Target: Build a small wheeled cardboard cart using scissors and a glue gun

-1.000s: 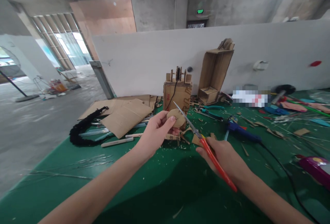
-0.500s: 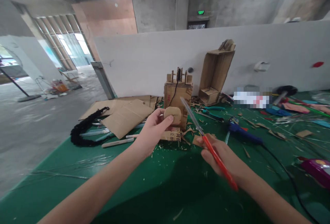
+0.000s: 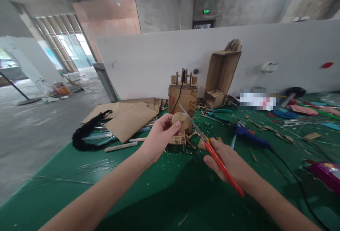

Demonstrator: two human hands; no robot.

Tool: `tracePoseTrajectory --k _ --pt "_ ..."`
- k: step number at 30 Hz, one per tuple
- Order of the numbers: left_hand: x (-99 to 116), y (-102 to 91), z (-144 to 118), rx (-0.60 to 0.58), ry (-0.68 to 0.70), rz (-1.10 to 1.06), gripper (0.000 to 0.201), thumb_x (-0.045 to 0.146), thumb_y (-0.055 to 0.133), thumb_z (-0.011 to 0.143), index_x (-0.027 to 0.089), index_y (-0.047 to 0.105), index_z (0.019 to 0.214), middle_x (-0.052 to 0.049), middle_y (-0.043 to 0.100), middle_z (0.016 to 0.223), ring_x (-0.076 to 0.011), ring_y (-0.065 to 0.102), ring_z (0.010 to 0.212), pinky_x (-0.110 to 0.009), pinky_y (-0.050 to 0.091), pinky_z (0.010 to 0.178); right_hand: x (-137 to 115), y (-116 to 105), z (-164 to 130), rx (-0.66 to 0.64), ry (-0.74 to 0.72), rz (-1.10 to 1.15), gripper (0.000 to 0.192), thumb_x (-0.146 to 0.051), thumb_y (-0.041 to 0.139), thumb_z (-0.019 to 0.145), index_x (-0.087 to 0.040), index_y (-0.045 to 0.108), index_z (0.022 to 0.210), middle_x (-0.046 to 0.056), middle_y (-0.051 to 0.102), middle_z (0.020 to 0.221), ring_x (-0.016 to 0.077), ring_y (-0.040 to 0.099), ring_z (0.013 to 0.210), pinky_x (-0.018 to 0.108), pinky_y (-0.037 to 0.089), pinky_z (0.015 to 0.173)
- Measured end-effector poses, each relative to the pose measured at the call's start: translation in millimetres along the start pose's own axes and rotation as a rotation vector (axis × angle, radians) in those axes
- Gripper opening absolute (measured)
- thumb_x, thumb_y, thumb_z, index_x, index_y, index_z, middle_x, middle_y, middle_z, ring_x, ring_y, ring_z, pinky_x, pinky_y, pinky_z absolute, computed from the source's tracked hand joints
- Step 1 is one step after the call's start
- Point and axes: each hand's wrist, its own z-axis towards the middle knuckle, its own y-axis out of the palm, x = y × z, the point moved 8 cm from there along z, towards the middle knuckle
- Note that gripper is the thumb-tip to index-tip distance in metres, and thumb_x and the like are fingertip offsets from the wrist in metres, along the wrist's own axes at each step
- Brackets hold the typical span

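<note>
My left hand (image 3: 159,135) holds a small round tan cardboard disc (image 3: 180,120) up above the green worktop (image 3: 164,195), thumb and fingers (image 3: 174,127) pinching its lower left edge. My right hand (image 3: 231,163) is clenched round the red-orange handles of a pair of long scissors (image 3: 209,149), whose thin metal blades slant up and to the left, their tip meeting the disc's right edge; whether the blades bite into it I cannot tell. Just behind the disc stands a small brown cardboard box with notched posts on top (image 3: 183,94), and a taller open cardboard box (image 3: 221,73) leans beside it against the white partition (image 3: 148,61). Flat cardboard sheets (image 3: 127,116) and a black fuzzy cord (image 3: 86,133) lie to the left; a blue glue gun (image 3: 248,134) lies to the right, with cardboard scraps scattered about.
</note>
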Motion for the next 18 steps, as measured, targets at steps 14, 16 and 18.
tracePoseTrajectory --k 14,16,18 --pt "-5.8 -2.9 -0.5 0.039 -0.005 0.031 0.018 0.032 0.063 0.079 0.016 0.059 0.087 0.0 0.063 0.084 -0.0105 0.058 0.076 -0.026 0.047 0.076 2.7 -5.9 0.2 0.093 0.022 -0.196 0.031 -0.047 0.04 0.089 -0.021 0.047 0.073 0.005 0.059 0.065 0.0187 0.055 0.056 0.029 0.038 0.052" --pt "-6.9 -2.6 0.1 0.037 -0.01 0.017 0.018 0.031 0.063 0.079 0.016 0.059 0.087 -0.001 0.063 0.085 -0.0105 0.057 0.076 -0.026 0.047 0.076 2.7 -6.5 -0.2 0.1 0.029 -0.212 0.033 -0.048 0.039 0.089 -0.021 0.046 0.07 0.005 0.058 0.062 0.0184 0.054 0.053 0.028 0.038 0.05" --pt "-6.4 -2.2 0.5 0.035 -0.011 -0.003 0.018 0.031 0.063 0.079 0.015 0.059 0.088 -0.001 0.063 0.085 -0.0106 0.057 0.077 -0.026 0.047 0.076 1.0 -6.7 -0.6 0.108 0.014 -0.209 0.033 -0.047 0.038 0.089 -0.021 0.046 0.069 0.004 0.058 0.059 0.0178 0.054 0.05 0.027 0.037 0.049"
